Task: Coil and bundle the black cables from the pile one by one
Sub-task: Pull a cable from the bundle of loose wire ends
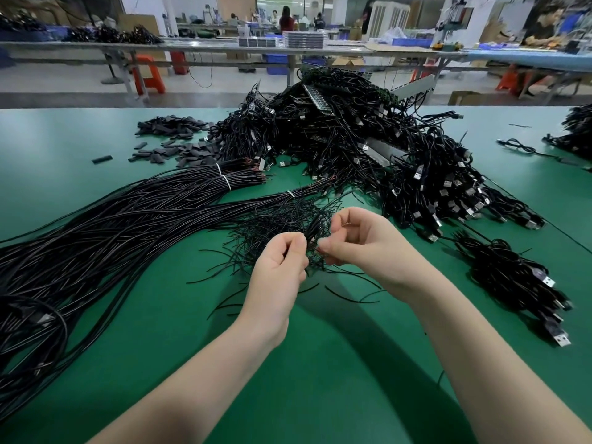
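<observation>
**Both hands pinched into a tangle of thin black strands**

The left hand (282, 261) and the right hand (362, 241) sat close together over the green tabletop (320, 363), fingers curled, each pinching thin black strands (315, 230) that rose between them. Just beyond and beneath the hands lay the loose tangle (278, 225) those strands came from, with stray cut lengths scattered around it on the near side.

To the left of the hands ran long black cables (112, 225), gathered at their far ends by white ties (226, 181). To the right lay finished coiled bundles (519, 283) with USB plugs showing. Farther off, beyond the hands, rose the big pile of black cables (352, 136), and left of it a scatter of short black sleeves (173, 136).

The likely trouble, as I judged it, was the tangle itself — pulling on the pinched strands could drag neighbouring ones up with them, or tighten a snarl, since the strands crossed each other thickly. A loose pinch on something so thin could also let it slip.

Hard to tell: how many strands each hand held, and whether both gripped the same ones — the fingertips hid the contact. The long cables ran off the left edge, and the pile's interior was unreadable.
</observation>
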Motion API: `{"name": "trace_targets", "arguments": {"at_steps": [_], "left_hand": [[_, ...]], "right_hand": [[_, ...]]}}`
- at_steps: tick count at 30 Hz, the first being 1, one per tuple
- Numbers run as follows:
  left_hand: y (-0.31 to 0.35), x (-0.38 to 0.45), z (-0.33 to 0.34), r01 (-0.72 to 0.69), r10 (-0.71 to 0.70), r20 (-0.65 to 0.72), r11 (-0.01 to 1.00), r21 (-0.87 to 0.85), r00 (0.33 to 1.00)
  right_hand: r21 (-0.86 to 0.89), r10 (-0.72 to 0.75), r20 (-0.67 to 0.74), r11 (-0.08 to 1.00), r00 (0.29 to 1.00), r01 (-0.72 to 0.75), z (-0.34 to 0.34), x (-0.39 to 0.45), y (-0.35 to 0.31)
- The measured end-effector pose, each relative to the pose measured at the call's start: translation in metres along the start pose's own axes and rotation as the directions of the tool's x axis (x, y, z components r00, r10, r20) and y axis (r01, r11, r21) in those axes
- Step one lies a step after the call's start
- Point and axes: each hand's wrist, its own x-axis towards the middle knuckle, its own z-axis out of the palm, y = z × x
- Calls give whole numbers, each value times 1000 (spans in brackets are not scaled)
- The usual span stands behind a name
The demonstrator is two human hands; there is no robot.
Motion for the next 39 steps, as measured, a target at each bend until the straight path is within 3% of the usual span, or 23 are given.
{"name": "trace_targets", "arguments": {"at_steps": [2, 4, 7, 13, 24, 34, 39], "left_hand": [[1, 1, 0, -22, 21, -15, 999, -44, 1000], [1, 0, 0, -52, 51, -14, 997, -55, 999], [-1, -1, 1, -82, 82, 6, 995, -51, 997], [-4, 1, -2, -117, 117, 16, 993, 11, 993], [-7, 2, -4, -126, 126, 24, 992, 17, 992], [-10, 5, -5, -150, 150, 30, 989, -1, 988], [-9, 4, -5, -139, 139, 0, 989, -45, 990]], "right_hand": [[139, 119, 34, 983, 992, -123, 5, -1, -1], [115, 227, 105, 964, 968, -239, 11, -2, -1], [42, 249, 110, 966, 962, -255, 18, -2, 1], [295, 338, 167, 879, 926, -374, 17, -1, 0], [195, 261, 32, 945, 965, -262, 18, -3, -1], [320, 350, 92, 876, 932, -360, 20, -3, -4], [360, 326, 61, 875, 944, -325, 23, -2, -1]]}}
